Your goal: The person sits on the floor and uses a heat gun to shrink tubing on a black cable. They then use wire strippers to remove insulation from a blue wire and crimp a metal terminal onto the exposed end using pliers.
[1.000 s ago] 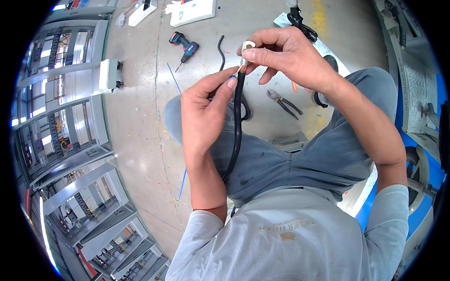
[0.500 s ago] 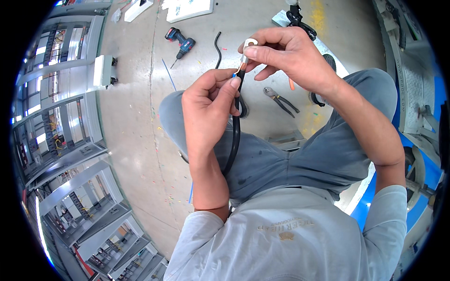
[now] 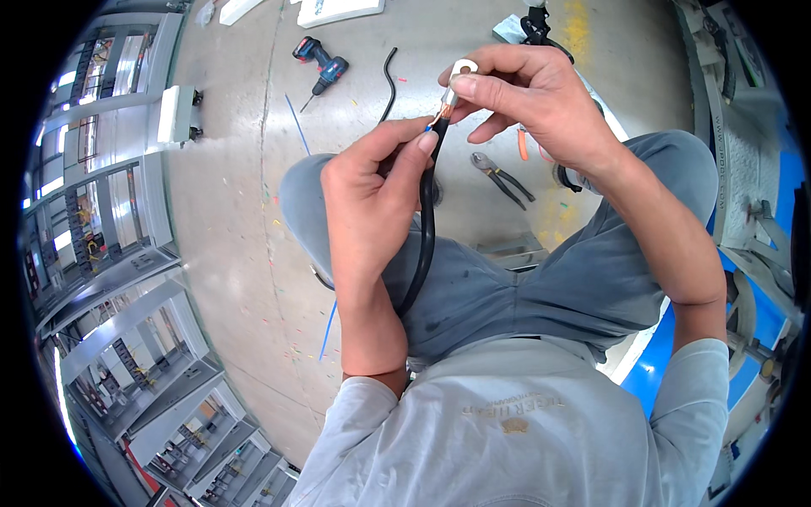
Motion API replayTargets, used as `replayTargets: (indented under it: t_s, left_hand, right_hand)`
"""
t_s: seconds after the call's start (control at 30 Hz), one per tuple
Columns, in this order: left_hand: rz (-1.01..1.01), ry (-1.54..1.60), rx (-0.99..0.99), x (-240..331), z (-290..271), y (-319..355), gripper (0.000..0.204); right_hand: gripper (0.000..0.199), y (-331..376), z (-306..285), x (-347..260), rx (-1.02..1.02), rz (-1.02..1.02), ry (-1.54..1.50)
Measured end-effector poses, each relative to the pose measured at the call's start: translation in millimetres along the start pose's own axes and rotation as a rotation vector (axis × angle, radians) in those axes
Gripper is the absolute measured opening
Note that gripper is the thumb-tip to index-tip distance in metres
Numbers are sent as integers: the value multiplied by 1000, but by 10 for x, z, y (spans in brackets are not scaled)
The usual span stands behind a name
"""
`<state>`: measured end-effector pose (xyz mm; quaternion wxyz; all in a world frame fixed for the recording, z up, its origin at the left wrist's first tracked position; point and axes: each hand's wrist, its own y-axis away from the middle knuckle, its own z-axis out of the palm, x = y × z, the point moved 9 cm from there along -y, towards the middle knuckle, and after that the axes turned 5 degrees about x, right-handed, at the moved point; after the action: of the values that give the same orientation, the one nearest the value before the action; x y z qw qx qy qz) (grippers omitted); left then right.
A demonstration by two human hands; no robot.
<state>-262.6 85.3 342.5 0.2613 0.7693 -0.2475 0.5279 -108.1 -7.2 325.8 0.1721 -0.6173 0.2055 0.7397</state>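
Observation:
My right hand (image 3: 528,97) pinches a silver cable lug (image 3: 463,71) with a hole in its flat end. The lug's barrel sits at the bare copper strands (image 3: 445,111) of a thick black cable (image 3: 427,228); how far the strands go in I cannot tell. Just below, my left hand (image 3: 376,182) is closed around the cable's end. Its thumb and forefinger also press a thin blue wire (image 3: 429,129) with a bare copper tip against the cable, beside the strands. The cable runs down over my left thigh.
On the floor lie a cordless drill (image 3: 321,66), a short piece of black cable (image 3: 389,83) and cable cutters (image 3: 502,180). Blue strips (image 3: 297,123) and small coloured scraps are scattered leftward. Open metal cabinets (image 3: 110,211) line the left; a blue and grey structure (image 3: 748,296) stands right.
Both hands stay on the cable and the lug, which have shifted slightly up and right. More copper shows between the lug and the black sheath.

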Motion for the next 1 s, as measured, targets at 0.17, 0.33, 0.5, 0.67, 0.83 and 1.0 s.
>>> replayTargets:
  t_s: [0.17, 0.33, 0.5, 0.67, 0.83, 1.0]
  left_hand:
    - [38, -58, 30, -23, -11, -2, 15]
    - [32, -74, 44, -3, -13, -8, 12]
    - [43, -144, 41, 48, -4, -43, 10]
    - [5, -77, 8, 55, -17, -60, 9]
    - [-21, -76, -7, 10, -20, -67, 9]
    - [-15, -35, 1, 1, -45, -56, 8]
  right_hand:
    - [32, 16, 8, 12, 17, 14, -2]
    - [36, 18, 10, 53, -4, 22, 40]
    - [31, 5, 8, 38, 24, -3, 37]
    - [30, 9, 13, 19, 22, 12, -4]
    - [34, -14, 8, 50, -8, 29, 4]
    - [35, -25, 25, 62, -24, 39, -16]
